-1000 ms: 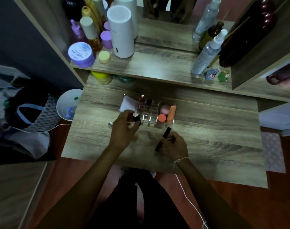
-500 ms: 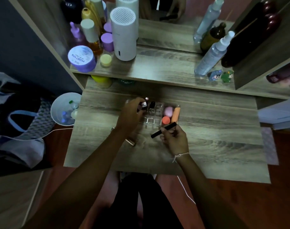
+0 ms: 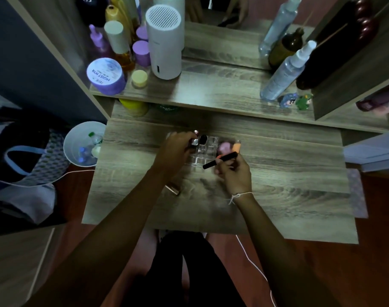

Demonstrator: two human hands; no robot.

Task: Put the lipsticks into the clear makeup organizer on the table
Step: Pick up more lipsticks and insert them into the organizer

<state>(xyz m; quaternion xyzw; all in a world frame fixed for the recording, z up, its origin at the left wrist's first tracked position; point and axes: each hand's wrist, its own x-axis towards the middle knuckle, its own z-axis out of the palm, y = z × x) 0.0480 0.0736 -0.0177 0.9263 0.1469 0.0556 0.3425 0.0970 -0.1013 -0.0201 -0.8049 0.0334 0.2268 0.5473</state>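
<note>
- Nearest the person, a rose-gold lipstick point(image 3: 173, 189) is lying loose on the table point(image 3: 288, 185), partly under the left forearm and well short of the organizer, waiting its turn.
- The right hand point(image 3: 234, 171) is hovering just in front of the organizer, fingers closed around a slim black tube point(image 3: 220, 160) held nearly level, its far end reaching over the front cells.
- The left hand point(image 3: 176, 149) is curling over the back-left cells of the clear makeup organizer point(image 3: 203, 151), fingertips pinched on a small silver-and-dark lipstick point(image 3: 194, 141); how deep it is sitting is hidden by the fingers.
- To seat it well, the left hand should be keeping it upright and centred over one cell, releasing only once the base bottoms out.
- The black tube likely needs tipping vertical before going in, clear of the orange point(image 3: 236, 148) and pink point(image 3: 223, 147) items at the right end.
- Beyond, a shelf point(image 3: 211, 91) is carrying bottles and jars.
</note>
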